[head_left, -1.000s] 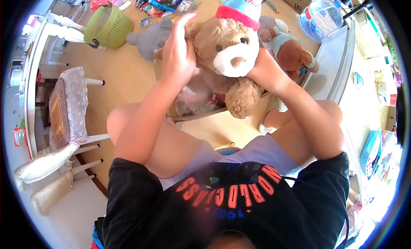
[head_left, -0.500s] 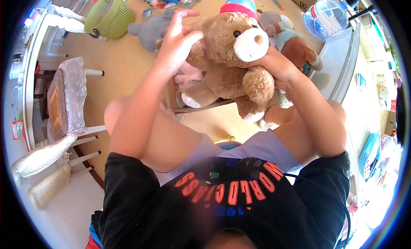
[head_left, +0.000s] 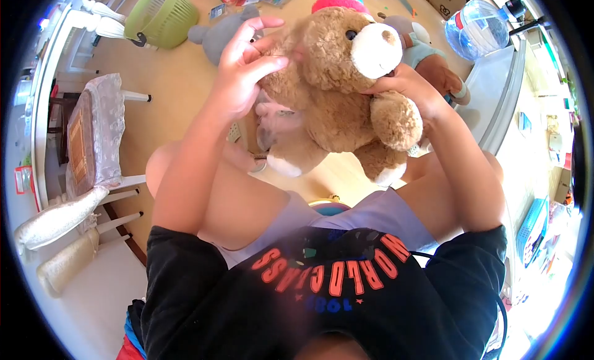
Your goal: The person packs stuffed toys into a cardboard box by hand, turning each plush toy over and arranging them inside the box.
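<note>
A brown teddy bear (head_left: pixel 337 115) with a white muzzle and white foot pads is held up above my lap, facing right. It wears a blue and red party hat (head_left: pixel 337 0), cut off by the top edge. My left hand (head_left: pixel 238 72) grips the bear's arm at the left side, thumb against the fur and fingers curved around it. On the other side, my right hand (head_left: pixel 411 91) is closed around the bear below its muzzle; some of its fingers are hidden behind the plush. Behind the bear are a grey plush toy (head_left: pixel 226 35) and a pink plush toy (head_left: pixel 275 118).
A green basket (head_left: pixel 164 19) stands at the upper left, near a lace-covered chair (head_left: pixel 96 134). Another brown plush toy (head_left: pixel 436 75) in pale clothing lies right of the bear. A large water bottle (head_left: pixel 476 29) stands at the upper right. A blue basket (head_left: pixel 533 230) sits far right.
The bear has come closer and slightly down and right, its muzzle turning further right. Both hands moved with it and kept hold. More of the pink toy's surroundings shows.
</note>
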`<control>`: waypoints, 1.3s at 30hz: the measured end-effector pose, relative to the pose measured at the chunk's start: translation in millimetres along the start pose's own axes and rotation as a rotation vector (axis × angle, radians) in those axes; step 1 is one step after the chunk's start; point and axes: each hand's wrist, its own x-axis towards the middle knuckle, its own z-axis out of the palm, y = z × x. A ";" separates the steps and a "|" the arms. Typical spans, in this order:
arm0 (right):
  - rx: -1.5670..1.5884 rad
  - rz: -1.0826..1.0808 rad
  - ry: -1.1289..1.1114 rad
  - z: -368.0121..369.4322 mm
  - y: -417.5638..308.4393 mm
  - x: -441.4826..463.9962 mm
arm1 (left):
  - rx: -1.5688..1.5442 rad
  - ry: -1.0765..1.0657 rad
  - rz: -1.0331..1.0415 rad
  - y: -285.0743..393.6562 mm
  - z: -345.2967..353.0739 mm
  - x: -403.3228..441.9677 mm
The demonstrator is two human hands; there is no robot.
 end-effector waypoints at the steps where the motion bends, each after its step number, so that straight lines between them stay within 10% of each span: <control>1: -0.016 -0.006 -0.016 -0.8 -3.2 -2.2 | -0.039 0.002 0.005 1.6 0.6 -0.7; 18: -0.088 -0.061 -0.041 -13.8 10.1 -11.8 | -0.290 -0.157 0.015 24.7 20.4 -9.7; 35: -0.006 0.047 -0.150 -25.6 -4.8 -13.2 | -0.666 0.131 -0.046 2.8 41.7 13.9; 39: 0.159 0.029 -0.059 -45.1 16.0 -5.8 | -0.135 0.153 0.013 -7.8 48.9 8.7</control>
